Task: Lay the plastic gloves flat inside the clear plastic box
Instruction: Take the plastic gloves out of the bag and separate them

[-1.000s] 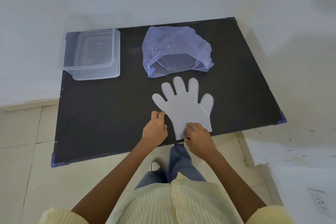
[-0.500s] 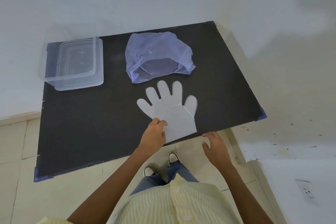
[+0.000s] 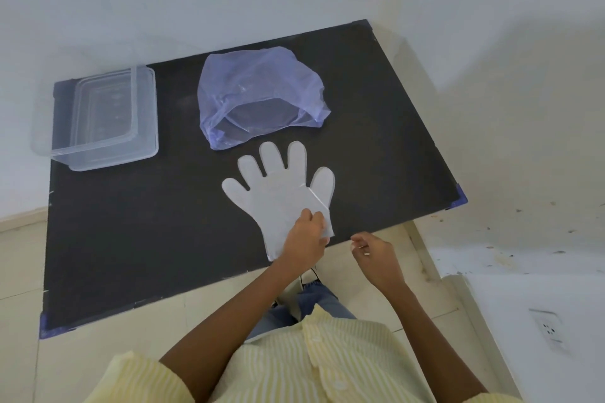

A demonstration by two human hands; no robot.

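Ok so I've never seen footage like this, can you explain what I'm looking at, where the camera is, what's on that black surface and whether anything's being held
No machine here: a person works with bare hands, filmed by a camera on their head that looks down. The black tabletop carries a clear plastic box at the far left, with nothing visible inside, a crumpled bluish plastic bag in the middle, and a plastic glove lying flat near the front edge. The left hand pinches the glove's cuff with its fingers. The right hand hovers off the table edge, holding nothing I can see.
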